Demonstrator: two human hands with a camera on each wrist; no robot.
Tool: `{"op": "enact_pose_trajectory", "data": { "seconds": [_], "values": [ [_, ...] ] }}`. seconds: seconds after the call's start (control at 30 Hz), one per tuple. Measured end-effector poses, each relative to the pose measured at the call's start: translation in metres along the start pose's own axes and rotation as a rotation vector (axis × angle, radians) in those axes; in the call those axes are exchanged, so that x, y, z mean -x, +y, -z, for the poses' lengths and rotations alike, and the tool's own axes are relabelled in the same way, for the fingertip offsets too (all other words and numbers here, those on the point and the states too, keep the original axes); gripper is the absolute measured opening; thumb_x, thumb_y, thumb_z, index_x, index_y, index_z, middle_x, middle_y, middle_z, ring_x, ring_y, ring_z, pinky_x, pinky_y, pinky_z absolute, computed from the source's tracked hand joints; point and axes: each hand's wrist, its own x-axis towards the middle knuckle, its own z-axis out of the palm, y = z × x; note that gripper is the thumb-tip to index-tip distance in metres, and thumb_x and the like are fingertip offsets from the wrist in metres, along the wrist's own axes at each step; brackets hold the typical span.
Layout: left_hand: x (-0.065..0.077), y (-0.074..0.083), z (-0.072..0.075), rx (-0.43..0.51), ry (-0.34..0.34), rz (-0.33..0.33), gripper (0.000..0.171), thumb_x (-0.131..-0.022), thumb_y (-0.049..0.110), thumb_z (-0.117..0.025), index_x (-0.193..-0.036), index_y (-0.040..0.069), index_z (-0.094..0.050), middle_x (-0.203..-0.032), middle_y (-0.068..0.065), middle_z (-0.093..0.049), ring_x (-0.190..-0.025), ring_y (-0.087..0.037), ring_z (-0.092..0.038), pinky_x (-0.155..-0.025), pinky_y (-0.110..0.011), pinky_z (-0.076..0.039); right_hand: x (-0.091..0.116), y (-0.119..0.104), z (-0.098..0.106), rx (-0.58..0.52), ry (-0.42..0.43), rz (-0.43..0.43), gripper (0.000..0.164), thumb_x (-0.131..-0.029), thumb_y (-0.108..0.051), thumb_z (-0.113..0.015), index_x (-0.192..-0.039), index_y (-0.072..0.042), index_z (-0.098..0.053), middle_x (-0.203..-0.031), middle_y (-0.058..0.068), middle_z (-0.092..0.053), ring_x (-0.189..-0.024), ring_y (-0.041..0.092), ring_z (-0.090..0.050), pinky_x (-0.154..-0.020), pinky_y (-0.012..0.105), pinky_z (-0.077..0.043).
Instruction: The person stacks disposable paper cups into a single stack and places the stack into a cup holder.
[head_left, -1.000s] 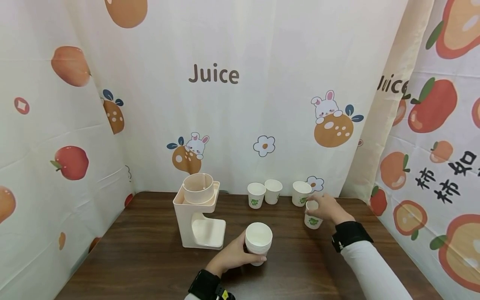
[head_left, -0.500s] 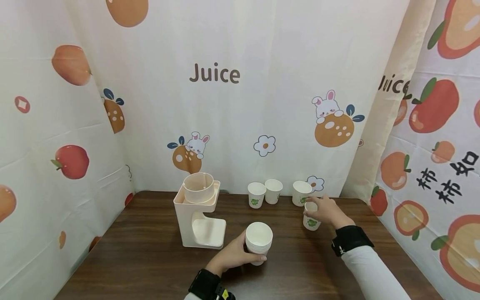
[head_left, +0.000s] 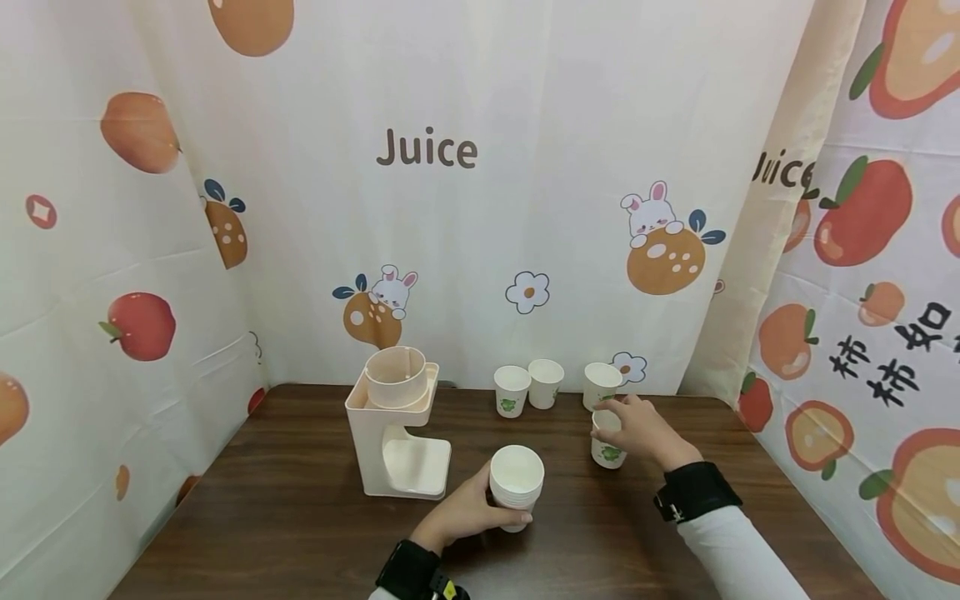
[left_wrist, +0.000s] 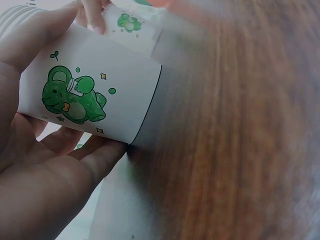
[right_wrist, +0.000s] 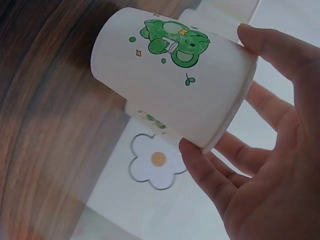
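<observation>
My left hand [head_left: 467, 508] grips a stack of white paper cups [head_left: 517, 477] near the front middle of the table. In the left wrist view, fingers and thumb curl round the stack [left_wrist: 120, 85], whose outer cup carries a green bear print. Farther right, my right hand [head_left: 647, 433] pinches a single paper cup [head_left: 607, 452] near its rim. The right wrist view has the thumb on one side of this cup [right_wrist: 165, 95] and fingertips on the other, with the same green bear on its wall. This cup is upright in the head view.
Several paper cups stand along the back edge: one cup [head_left: 512, 392], another beside it [head_left: 545, 385], and one [head_left: 602, 383] just behind my right hand. A cream juicer-like machine [head_left: 397, 425] stands left of the stack. Printed curtains [head_left: 465, 225] close in the dark wooden table [head_left: 285, 517].
My right hand has moved left and slightly toward me, carrying the single cup away from the back-row cup. The left hand and its stack stay in place.
</observation>
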Motion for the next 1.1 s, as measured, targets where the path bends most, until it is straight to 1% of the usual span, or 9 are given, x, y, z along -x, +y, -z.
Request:
{"op": "enact_pose_trajectory", "data": {
  "seconds": [0.2,0.33,0.47,0.63,0.73,0.8,1.03,1.1],
  "values": [
    [0.000,0.000,0.000,-0.002,-0.001,-0.001,0.079,-0.074,0.030,-0.079,-0.137,0.032,-0.032,-0.125,0.006,-0.052,-0.111,-0.013,-0.049,-0.097,-0.052,-0.034,0.004,-0.014,0.005,-0.004,0.016,0.052,0.048,-0.083,-0.040,-0.067,-0.123,-0.015,-0.060,-0.116,0.026,-0.053,-0.106,0.048,-0.045,-0.077,0.060,-0.046],
    [0.000,0.000,0.000,-0.004,-0.001,0.002,0.080,-0.074,0.030,-0.079,-0.138,0.032,-0.031,-0.125,0.006,-0.052,-0.111,-0.013,-0.049,-0.097,-0.052,-0.034,0.007,-0.024,0.007,-0.012,0.019,0.065,0.043,-0.084,-0.039,-0.066,-0.122,-0.020,-0.060,-0.120,0.026,-0.051,-0.109,0.048,-0.043,-0.079,0.061,-0.046],
    [0.000,0.000,-0.001,-0.007,-0.003,0.007,0.081,-0.074,0.030,-0.079,-0.138,0.032,-0.030,-0.126,0.006,-0.052,-0.112,-0.013,-0.048,-0.097,-0.052,-0.034,0.012,-0.033,0.010,-0.010,0.034,0.079,0.041,-0.084,-0.039,-0.066,-0.121,-0.023,-0.060,-0.122,0.023,-0.051,-0.111,0.045,-0.044,-0.081,0.060,-0.046],
    [0.000,-0.001,-0.001,-0.006,-0.005,0.012,0.081,-0.074,0.031,-0.079,-0.139,0.031,-0.030,-0.126,0.005,-0.051,-0.112,-0.013,-0.048,-0.098,-0.053,-0.034,0.017,-0.046,0.016,0.008,0.051,0.113,0.042,-0.085,-0.040,-0.066,-0.123,-0.023,-0.059,-0.121,0.020,-0.052,-0.109,0.039,-0.045,-0.081,0.057,-0.047],
    [0.000,-0.001,0.000,-0.007,-0.001,0.014,0.081,-0.074,0.031,-0.079,-0.139,0.032,-0.030,-0.126,0.006,-0.051,-0.112,-0.013,-0.048,-0.098,-0.053,-0.033,0.019,-0.055,0.022,0.015,0.067,0.137,0.042,-0.085,-0.040,-0.065,-0.124,-0.024,-0.059,-0.121,0.018,-0.053,-0.109,0.035,-0.046,-0.084,0.056,-0.046],
    [0.000,-0.001,0.000,-0.004,-0.003,0.012,0.081,-0.074,0.031,-0.079,-0.139,0.032,-0.030,-0.126,0.005,-0.051,-0.112,-0.013,-0.048,-0.098,-0.053,-0.033,0.020,-0.062,0.026,0.012,0.084,0.162,0.042,-0.086,-0.039,-0.065,-0.124,-0.023,-0.059,-0.121,0.017,-0.054,-0.110,0.034,-0.047,-0.085,0.056,-0.046],
    [0.000,-0.001,0.000,0.003,-0.010,-0.002,0.080,-0.074,0.029,-0.079,-0.138,0.032,-0.031,-0.125,0.005,-0.052,-0.111,-0.013,-0.049,-0.097,-0.052,-0.035,0.027,-0.086,0.042,0.023,0.174,0.267,0.039,-0.087,-0.039,-0.063,-0.122,-0.021,-0.061,-0.112,0.017,-0.058,-0.101,0.031,-0.052,-0.080,0.052,-0.048],
    [0.000,-0.001,0.000,0.000,-0.008,-0.002,0.080,-0.074,0.029,-0.079,-0.138,0.032,-0.031,-0.125,0.006,-0.052,-0.111,-0.013,-0.049,-0.096,-0.052,-0.036,0.029,-0.092,0.046,0.021,0.194,0.288,0.039,-0.087,-0.040,-0.063,-0.121,-0.022,-0.061,-0.113,0.015,-0.058,-0.103,0.030,-0.051,-0.081,0.052,-0.048]
  ]
}}
